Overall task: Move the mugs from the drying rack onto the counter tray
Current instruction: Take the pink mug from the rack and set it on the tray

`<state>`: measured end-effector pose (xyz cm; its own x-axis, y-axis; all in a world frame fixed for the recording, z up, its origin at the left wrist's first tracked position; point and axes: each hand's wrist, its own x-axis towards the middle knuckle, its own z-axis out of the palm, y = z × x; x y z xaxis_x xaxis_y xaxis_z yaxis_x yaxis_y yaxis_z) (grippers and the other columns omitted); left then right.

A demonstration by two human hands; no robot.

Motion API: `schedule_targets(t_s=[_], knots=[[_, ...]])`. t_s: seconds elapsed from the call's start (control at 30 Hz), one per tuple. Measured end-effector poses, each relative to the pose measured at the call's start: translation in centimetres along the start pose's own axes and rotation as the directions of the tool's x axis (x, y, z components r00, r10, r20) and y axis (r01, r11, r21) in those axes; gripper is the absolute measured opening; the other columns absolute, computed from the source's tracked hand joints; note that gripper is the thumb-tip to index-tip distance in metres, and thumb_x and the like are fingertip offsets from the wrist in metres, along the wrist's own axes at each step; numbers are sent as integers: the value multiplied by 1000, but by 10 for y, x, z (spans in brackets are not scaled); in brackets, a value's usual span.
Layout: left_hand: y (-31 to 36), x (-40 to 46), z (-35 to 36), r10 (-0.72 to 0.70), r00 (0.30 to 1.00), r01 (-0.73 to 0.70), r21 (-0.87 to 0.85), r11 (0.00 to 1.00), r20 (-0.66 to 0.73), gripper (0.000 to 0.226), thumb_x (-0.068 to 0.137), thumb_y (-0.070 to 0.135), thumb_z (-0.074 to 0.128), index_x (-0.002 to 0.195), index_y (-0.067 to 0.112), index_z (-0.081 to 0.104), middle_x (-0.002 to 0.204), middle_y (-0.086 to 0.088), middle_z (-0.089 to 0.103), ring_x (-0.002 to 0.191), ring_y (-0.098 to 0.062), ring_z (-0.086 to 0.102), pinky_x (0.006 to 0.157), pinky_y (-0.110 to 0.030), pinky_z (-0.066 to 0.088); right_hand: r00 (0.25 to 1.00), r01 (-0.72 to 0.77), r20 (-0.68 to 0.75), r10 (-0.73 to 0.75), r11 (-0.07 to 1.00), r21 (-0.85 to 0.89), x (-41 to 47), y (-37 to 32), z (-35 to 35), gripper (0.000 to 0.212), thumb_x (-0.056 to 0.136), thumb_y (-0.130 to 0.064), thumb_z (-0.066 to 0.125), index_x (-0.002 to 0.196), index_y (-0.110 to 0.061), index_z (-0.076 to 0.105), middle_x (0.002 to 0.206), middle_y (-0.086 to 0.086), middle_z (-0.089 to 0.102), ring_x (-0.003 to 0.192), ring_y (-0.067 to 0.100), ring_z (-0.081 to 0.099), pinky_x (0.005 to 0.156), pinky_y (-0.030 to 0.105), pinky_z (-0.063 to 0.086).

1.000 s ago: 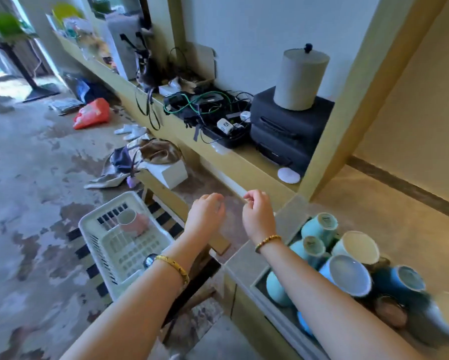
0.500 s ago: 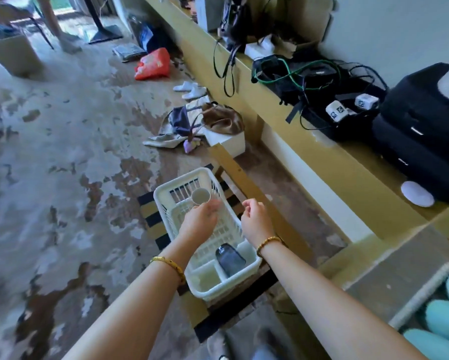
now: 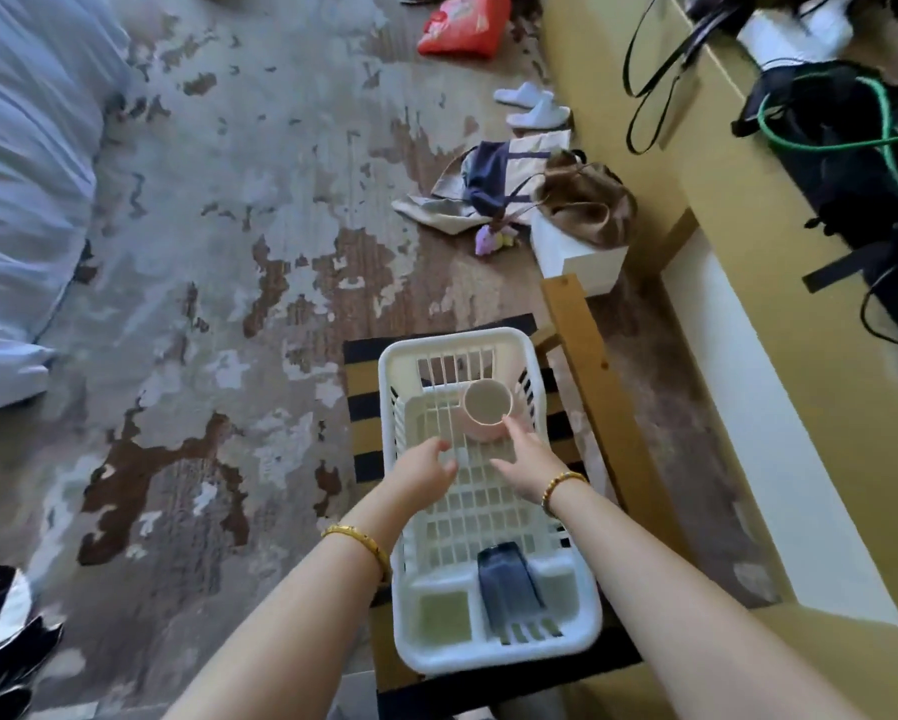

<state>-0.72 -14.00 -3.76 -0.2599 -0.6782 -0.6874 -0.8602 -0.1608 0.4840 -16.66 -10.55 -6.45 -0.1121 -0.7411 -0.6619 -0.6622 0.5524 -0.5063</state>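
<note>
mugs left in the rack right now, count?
2. A pink mug stands upright at the far end of the white drying rack, at the right hand's fingertips. A dark blue mug lies tipped in a near-end compartment. None seem hidden.

A lived-in home is shown, rough and cluttered. A worn, patchy floor (image 3: 218, 283) is strewn with white slippers (image 3: 532, 103), a red bag (image 3: 462, 23) and heaped bags (image 3: 519, 184), while pale bedding (image 3: 26, 174) is seen at far left. A white dish rack (image 3: 488, 501) is set low on a striped seat (image 3: 369, 402), and a yellow counter (image 3: 748, 210) at right is loaded with cables (image 3: 852, 132).
</note>
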Motion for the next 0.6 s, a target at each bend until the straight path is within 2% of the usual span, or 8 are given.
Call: schedule_targets(t_s=[0.1, 0.17, 0.27, 0.33, 0.4, 0.5, 0.6], knots=[[-2, 25, 12, -25, 1000, 26, -56, 998, 16, 43, 97, 31, 41, 138, 18, 39, 126, -8, 57, 59, -8, 52, 54, -22, 47, 999, 0, 42, 5, 995, -104, 39, 7, -1, 70, 94, -28, 49, 149, -28, 7, 154, 9, 20, 132, 28, 39, 104, 38, 38], [-5, 36, 20, -33, 999, 36, -71, 997, 34, 42, 97, 33, 41, 137, 20, 39, 127, -6, 57, 56, -6, 50, 50, -20, 45, 998, -20, 64, 30, 987, -161, 56, 9, 0, 68, 95, -27, 48, 149, -27, 8, 153, 12, 21, 132, 30, 39, 106, 40, 38], [-11, 47, 27, -52, 997, 56, -89, 994, 51, 42, 96, 35, 41, 137, 22, 40, 126, -5, 56, 65, -6, 56, 57, -21, 51, 998, -38, 37, 49, 966, -254, 73, 12, 4, 54, 96, -18, 43, 146, -20, 21, 147, 15, 25, 124, 31, 45, 101, 40, 41], [-15, 52, 30, -71, 996, 77, -135, 988, 52, 42, 97, 36, 40, 136, 22, 41, 127, -5, 56, 66, -5, 56, 54, -18, 49, 999, -28, 27, 42, 922, -385, 80, 13, 7, 42, 94, -11, 43, 136, -14, 34, 136, 16, 34, 110, 30, 52, 88, 38, 46], [-20, 53, 31, -97, 994, 104, -180, 978, 50, 41, 97, 34, 39, 136, 22, 41, 130, -7, 55, 72, -6, 56, 56, -17, 47, 999, -37, 0, 41, 883, -469, 84, 15, 8, 38, 92, -7, 41, 129, -14, 37, 127, 17, 39, 99, 30, 55, 74, 36, 46], [-28, 49, 36, -125, 990, 136, -233, 963, 60, 38, 98, 31, 40, 134, 20, 44, 132, -7, 54, 97, -14, 58, 73, -21, 47, 997, -28, -77, -8, 893, -449, 91, 20, 12, 28, 94, -13, 38, 121, -12, 44, 116, 14, 45, 84, 24, 53, 64, 30, 41], [-35, 42, 40, -154, 985, 170, -276, 946, 78, 38, 98, 29, 40, 134, 18, 44, 133, -8, 53, 101, -14, 54, 69, -18, 46, 983, -43, -183, -20, 940, -338, 86, 22, 17, 24, 93, -27, 37, 102, -11, 53, 98, 11, 54, 72, 20, 52, 57, 28, 40]])
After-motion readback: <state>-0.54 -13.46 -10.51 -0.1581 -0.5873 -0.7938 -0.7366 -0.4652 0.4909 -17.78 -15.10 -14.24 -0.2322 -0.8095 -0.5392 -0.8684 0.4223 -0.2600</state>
